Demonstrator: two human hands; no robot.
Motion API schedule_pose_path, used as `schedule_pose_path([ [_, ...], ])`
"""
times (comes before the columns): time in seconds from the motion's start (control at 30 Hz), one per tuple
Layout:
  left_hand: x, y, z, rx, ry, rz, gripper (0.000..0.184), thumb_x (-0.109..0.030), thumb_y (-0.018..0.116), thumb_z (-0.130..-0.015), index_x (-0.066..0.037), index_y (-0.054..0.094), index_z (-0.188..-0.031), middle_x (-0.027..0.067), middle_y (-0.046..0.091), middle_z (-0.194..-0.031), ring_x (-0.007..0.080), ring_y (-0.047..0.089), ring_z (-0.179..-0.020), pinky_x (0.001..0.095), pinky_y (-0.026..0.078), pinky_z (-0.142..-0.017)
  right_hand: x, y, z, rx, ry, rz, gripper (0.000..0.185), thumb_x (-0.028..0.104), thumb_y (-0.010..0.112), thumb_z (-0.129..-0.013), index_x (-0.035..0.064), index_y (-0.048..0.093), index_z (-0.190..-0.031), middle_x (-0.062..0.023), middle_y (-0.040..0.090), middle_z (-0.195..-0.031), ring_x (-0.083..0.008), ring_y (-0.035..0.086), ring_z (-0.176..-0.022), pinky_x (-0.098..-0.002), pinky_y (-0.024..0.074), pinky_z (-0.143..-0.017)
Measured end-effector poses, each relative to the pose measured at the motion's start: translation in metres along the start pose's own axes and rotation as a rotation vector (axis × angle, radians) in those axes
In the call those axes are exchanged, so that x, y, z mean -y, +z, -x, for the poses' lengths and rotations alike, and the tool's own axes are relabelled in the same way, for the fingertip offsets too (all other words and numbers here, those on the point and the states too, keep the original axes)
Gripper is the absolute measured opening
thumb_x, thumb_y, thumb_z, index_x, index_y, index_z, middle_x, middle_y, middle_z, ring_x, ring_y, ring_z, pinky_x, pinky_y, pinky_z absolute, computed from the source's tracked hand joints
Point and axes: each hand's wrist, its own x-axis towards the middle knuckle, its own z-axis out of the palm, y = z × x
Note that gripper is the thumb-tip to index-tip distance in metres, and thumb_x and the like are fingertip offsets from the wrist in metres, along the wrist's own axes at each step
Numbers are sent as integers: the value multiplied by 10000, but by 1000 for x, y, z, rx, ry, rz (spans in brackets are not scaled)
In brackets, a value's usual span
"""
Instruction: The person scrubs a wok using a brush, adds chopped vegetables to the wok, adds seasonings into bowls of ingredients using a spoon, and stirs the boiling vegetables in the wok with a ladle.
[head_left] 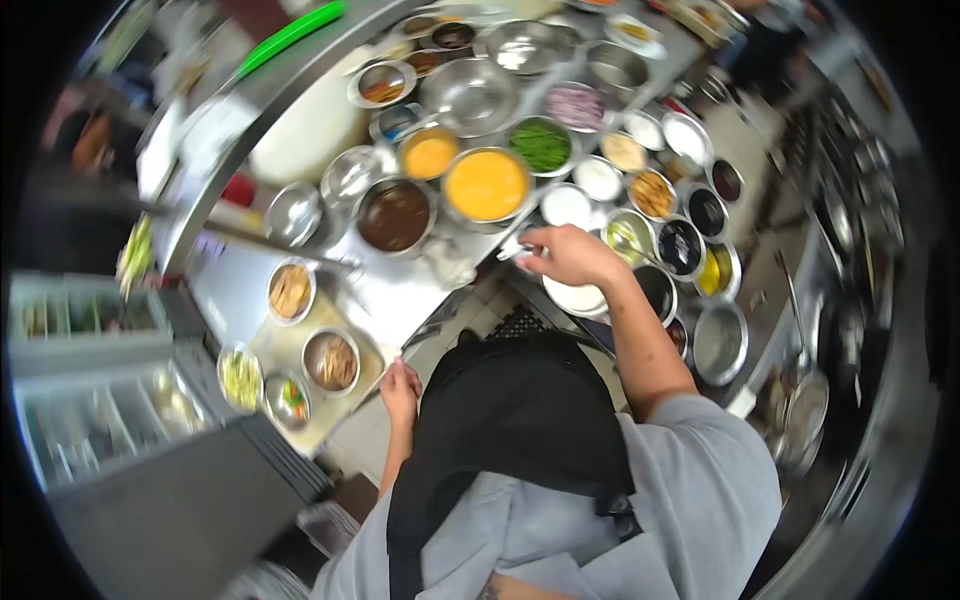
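Observation:
My right hand [565,257] reaches over the counter's inner edge, its fingers closed on something small and whitish that I cannot make out. Just under it is a large bowl of white contents [575,296], and a smaller white-filled bowl [566,207] lies beyond. Low beside the cutting board [370,385], my left hand [401,388] has its fingers bent near the board's corner; whether it holds anything is unclear. On that board stands a metal bowl of light brown pieces [331,361]. A bowl of yellow-orange liquid [487,185] sits ahead, beside a bowl of dark brown sauce [395,216].
Several bowls crowd the counter, among them chopped greens [540,146] and purplish slices [574,106]. An open refrigerated drawer [110,425] is at left. Ladles and pans [806,405] line the right side. A shelf edge [270,115] crosses the upper left. Another person [765,50] is at upper right.

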Motion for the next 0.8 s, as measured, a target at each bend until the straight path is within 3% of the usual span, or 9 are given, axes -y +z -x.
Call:
schedule_pose_path([
  [0.2, -5, -3, -13, 490, -131, -292, 368, -318, 633, -966, -85, 522, -705, -21, 489, -582, 53, 425, -473, 222, 332, -447, -145, -50, 31, -565, 518, 47, 293, 284, 664, -861, 63, 707, -1050, -222, 694, -926, -380, 670, -904, -429, 525, -809],
  [0.3, -11, -16, -14, 518, -179, -417, 349, -325, 653, -953, -76, 550, -729, -13, 520, -601, 55, 441, -482, 222, 342, -452, -232, -71, 55, -630, 739, 190, 265, 222, 661, -836, 69, 709, -1047, -216, 693, -952, -385, 659, -948, -432, 524, -835],
  [0.4, 7, -26, -12, 496, -196, -471, 348, -342, 654, -949, -67, 573, -749, -1, 539, -606, 61, 467, -486, 222, 354, -453, -281, -91, 57, -703, 748, 202, 250, 229, 663, -838, 71, 716, -1025, -206, 697, -954, -372, 668, -930, -425, 532, -830],
  [0.53, 31, -22, 4, 453, -329, -620, 375, -387, 661, -932, -55, 591, -771, 26, 568, -622, 95, 512, -494, 248, 399, -457, -320, -119, -2, -889, 401, 62, 286, 241, 673, -865, 41, 693, -1069, -181, 711, -918, -341, 692, -864, -397, 544, -785],
  [0.57, 36, -19, 8, 477, -371, -704, 385, -401, 664, -926, -48, 598, -784, 36, 581, -632, 109, 531, -500, 258, 415, -461, -334, -126, -28, -857, 491, -136, 305, 252, 666, -855, 42, 683, -1077, -191, 706, -987, -363, 672, -947, -432, 523, -858],
  [0.67, 39, -4, 27, 459, -451, -722, 398, -411, 671, -916, -33, 608, -810, 53, 605, -659, 130, 561, -512, 269, 439, -474, -387, -129, -103, -984, 497, 43, 414, 286, 694, -833, 13, 656, -1142, -227, 687, -1055, -403, 641, -1023, -436, 506, -904],
  [0.73, 52, -7, 38, 404, -500, -595, 378, -389, 664, -924, -24, 618, -838, 65, 627, -696, 145, 592, -526, 271, 459, -482, -429, -132, -142, -1066, 607, 149, 493, 327, 708, -838, 55, 630, -1242, -177, 726, -938, -340, 699, -842, -408, 545, -802],
  [0.77, 59, -11, 45, 357, -510, -563, 370, -384, 663, -926, -27, 619, -840, 65, 627, -699, 147, 596, -526, 274, 463, -483, -451, -138, -155, -924, 638, -104, 520, 360, 723, -829, 55, 633, -1241, -175, 728, -889, -334, 702, -714, -404, 564, -710],
  [0.8, 63, -12, 53, 313, -525, -531, 363, -379, 662, -928, -29, 620, -841, 64, 628, -701, 150, 600, -526, 276, 466, -485, -460, -141, -160, -918, 653, -4, 495, 381, 736, -821, 38, 668, -1171, -182, 723, -836, -325, 688, -615, -398, 560, -630],
])
